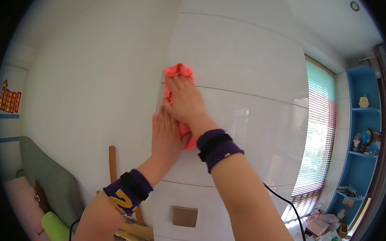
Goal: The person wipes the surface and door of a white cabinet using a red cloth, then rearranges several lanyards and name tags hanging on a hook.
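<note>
A coral-pink cloth lies flat against a white tiled wall panel, over its left edge and across a horizontal joint. My right hand presses on the upper part of the cloth, its fingers extended and close together. Just below and to the left, my left hand rests flat, its thumb over the cloth's lower part and its fingertips touching my right hand. How far the cloth reaches under the left palm is hidden. Both wrists wear dark purple bands with black straps.
A brown switch plate sits low on the panel. Left are a wooden pole, a grey-green headboard and a green bolster. Right are a window with blinds, blue shelves, a black cable and piled boxes.
</note>
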The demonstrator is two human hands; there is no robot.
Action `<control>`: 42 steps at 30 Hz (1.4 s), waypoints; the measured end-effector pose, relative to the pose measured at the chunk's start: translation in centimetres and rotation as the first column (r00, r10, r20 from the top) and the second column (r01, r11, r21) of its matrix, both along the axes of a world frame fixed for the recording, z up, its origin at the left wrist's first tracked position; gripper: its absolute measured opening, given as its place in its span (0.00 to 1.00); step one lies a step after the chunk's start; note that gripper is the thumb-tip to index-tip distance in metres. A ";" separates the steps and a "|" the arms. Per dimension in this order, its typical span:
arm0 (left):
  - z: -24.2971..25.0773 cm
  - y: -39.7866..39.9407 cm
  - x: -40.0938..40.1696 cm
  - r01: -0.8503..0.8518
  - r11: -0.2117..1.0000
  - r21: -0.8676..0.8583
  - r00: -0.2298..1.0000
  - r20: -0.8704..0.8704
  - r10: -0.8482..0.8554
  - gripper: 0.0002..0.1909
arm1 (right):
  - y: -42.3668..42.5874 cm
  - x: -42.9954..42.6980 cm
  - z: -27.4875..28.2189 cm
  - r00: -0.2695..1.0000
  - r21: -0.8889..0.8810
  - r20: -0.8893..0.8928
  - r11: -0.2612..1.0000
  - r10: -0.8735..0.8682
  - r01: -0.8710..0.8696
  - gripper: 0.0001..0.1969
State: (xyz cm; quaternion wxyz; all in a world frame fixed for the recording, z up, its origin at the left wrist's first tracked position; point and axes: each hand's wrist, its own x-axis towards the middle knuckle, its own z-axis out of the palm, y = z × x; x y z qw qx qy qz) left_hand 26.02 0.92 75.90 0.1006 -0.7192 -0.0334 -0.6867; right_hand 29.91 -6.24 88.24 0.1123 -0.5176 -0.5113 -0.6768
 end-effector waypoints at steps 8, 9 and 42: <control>7.0 -14.5 5.0 0.328 0.927 0.182 0.942 0.010 -0.335 0.47 | -17.7 5.2 4.9 0.985 0.305 -0.069 0.936 -0.160 0.174 0.33; 7.6 -16.6 5.5 0.336 0.924 0.181 0.940 0.002 -0.342 0.47 | -19.9 5.8 5.0 0.986 0.338 -0.066 0.927 -0.150 0.164 0.33; -26.7 -25.1 -11.1 0.754 0.199 -0.626 -0.188 -0.497 -0.847 0.16 | -39.2 -7.8 -43.7 -0.495 0.992 0.100 -0.046 0.863 0.121 0.13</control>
